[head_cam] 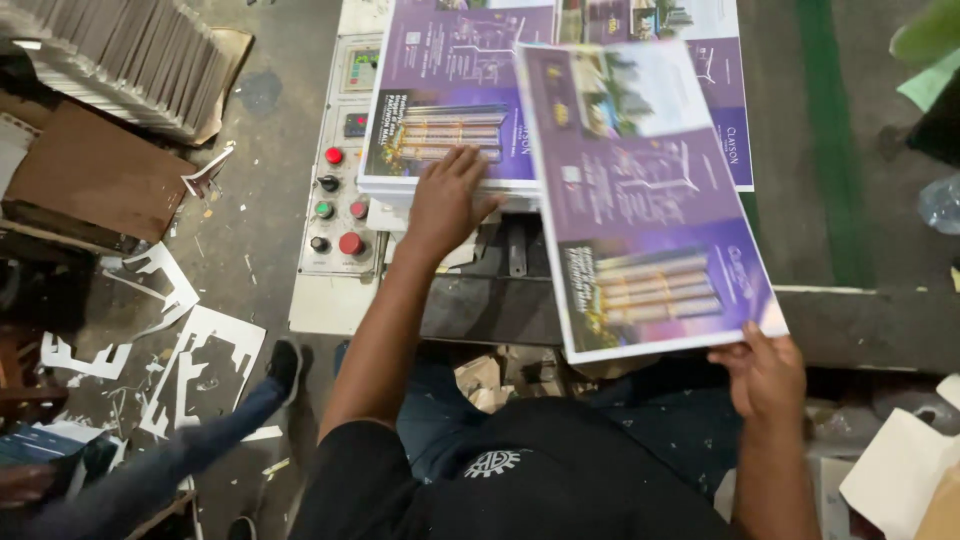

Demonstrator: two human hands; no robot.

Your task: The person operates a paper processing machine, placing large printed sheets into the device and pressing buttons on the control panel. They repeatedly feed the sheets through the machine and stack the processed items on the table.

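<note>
Fingers (468,165) of left hand (445,205) spread flat on stacked purple printed sheets (450,100) atop machine bed (500,290). Right hand (768,375) pinching loose purple sheet (645,200) by near corner, seemingly raised. Beside stack, control panel (340,185), coloured buttons.

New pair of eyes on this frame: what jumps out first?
The purple printed sheet lifted at right, its near edge pinched by the right hand. The left hand lies flat on the stack of matching sheets at centre. Left of the stack, a control panel with red and green buttons.
</note>
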